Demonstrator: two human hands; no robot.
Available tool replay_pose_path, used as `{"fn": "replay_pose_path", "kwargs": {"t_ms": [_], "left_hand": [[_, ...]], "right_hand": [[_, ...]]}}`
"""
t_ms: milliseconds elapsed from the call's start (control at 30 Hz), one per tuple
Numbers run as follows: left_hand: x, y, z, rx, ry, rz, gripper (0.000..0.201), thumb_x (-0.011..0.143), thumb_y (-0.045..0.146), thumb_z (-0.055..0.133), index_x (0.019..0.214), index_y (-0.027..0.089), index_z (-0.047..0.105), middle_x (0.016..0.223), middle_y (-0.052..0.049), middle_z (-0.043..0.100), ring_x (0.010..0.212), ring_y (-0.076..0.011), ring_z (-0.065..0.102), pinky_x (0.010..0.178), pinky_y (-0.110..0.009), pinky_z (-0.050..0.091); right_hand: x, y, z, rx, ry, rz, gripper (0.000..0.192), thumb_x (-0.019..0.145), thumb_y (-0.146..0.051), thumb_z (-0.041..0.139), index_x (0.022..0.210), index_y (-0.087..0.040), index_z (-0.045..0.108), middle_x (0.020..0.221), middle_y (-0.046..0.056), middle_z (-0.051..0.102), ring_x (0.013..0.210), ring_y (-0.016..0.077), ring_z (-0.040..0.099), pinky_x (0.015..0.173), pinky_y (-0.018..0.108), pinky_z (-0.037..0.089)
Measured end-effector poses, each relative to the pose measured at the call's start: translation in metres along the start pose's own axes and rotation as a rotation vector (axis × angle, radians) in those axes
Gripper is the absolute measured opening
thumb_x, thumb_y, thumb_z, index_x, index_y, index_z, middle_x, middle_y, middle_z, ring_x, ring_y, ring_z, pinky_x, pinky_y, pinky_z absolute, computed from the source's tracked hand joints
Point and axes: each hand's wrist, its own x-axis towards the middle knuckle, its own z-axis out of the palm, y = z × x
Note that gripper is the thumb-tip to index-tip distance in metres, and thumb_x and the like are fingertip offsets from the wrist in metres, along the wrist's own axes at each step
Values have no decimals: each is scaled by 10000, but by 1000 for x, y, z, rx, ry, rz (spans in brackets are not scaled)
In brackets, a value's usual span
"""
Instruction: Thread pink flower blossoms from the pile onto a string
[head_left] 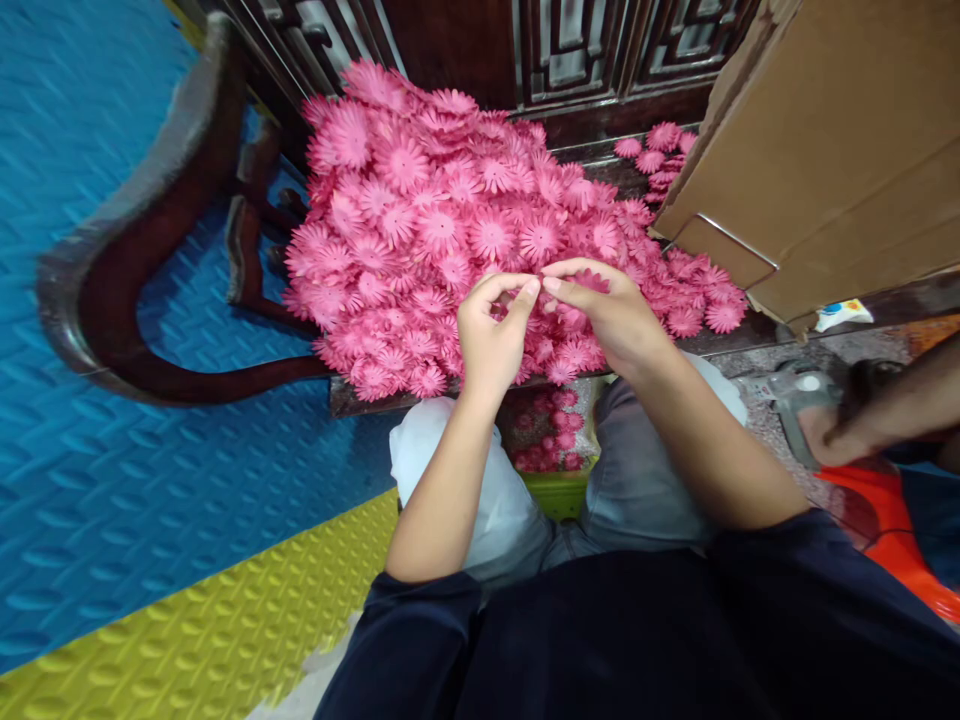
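Note:
A large heap of pink paper flowers (pixel 442 210) covers a dark wooden bench seat (pixel 352 398) in front of me. My left hand (pixel 491 335) and my right hand (pixel 607 310) meet just above the near side of the heap, fingertips pinched together on a pink flower piece (pixel 538 283). Most of that piece is hidden by my fingers. More pink flowers (pixel 551 435) lie lower down between my knees.
A brown cardboard box (pixel 825 150) stands at the right on the bench. The curved wooden armrest (pixel 112 260) rises at the left over blue and yellow foam floor mats (pixel 150 520). Another person's foot in a sandal (pixel 825 420) is at the right, near an orange object (pixel 892 520).

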Motion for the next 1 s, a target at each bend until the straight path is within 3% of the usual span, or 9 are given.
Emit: {"fn": "replay_pose_path", "kwargs": {"t_ms": [433,833,1000], "left_hand": [[0,5,0,81,9,57,90,788,294,652,745,219,678,777,-1,686,739,-125,609,693,-256,471],[-1,1,4,142,42,11,158,847,296,560,735,201,622,733,3,639,695,-115,569,696,-241,446],[-2,0,4,199,58,62,147,856,277,544,740,212,607,762,-4,636,738,-126,571,713,-246,439]], "right_hand": [[1,0,0,-65,46,-31,117,661,-257,715,757,-207,670,849,-10,678,871,129,606,928,328,450],[1,3,4,-94,72,-23,103,667,-223,695,764,-202,667,848,-11,674,812,115,600,878,307,473],[-1,4,8,-84,91,-34,162,672,-327,714,761,-206,655,829,-13,658,767,112,582,815,297,488]]}}
